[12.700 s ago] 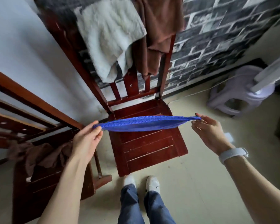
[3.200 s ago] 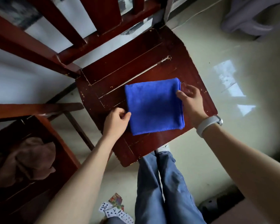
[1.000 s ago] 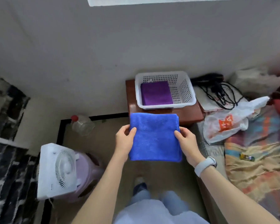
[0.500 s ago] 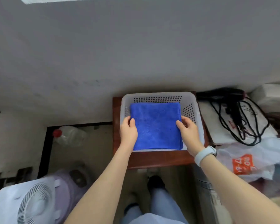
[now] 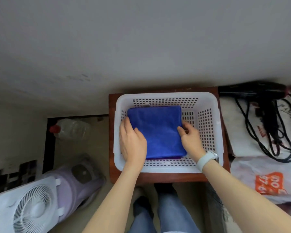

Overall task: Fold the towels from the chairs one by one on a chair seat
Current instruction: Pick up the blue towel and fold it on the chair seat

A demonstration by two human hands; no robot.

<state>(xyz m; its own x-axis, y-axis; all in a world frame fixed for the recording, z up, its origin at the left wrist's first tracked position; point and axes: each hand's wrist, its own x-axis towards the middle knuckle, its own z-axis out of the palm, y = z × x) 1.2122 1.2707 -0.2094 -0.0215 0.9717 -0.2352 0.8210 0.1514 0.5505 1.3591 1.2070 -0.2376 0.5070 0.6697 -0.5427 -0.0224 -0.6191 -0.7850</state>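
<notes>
Both my bare forearms reach forward and slightly inward from the bottom of the view. My left hand (image 5: pixel 133 145) lies palm down, fingers straight and together, thumb laid out toward the right. My right hand (image 5: pixel 190 140) is also palm down, its fingers loosely bent, thumb pointing inward to the left. A white band (image 5: pixel 206 159) wraps my right wrist.

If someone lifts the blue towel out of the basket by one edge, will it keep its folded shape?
Probably not. The blue towel looks like soft, floppy cloth, so its layers would likely droop open. It seems light; both hands, left hand and right hand, support its sides in the basket.
</notes>
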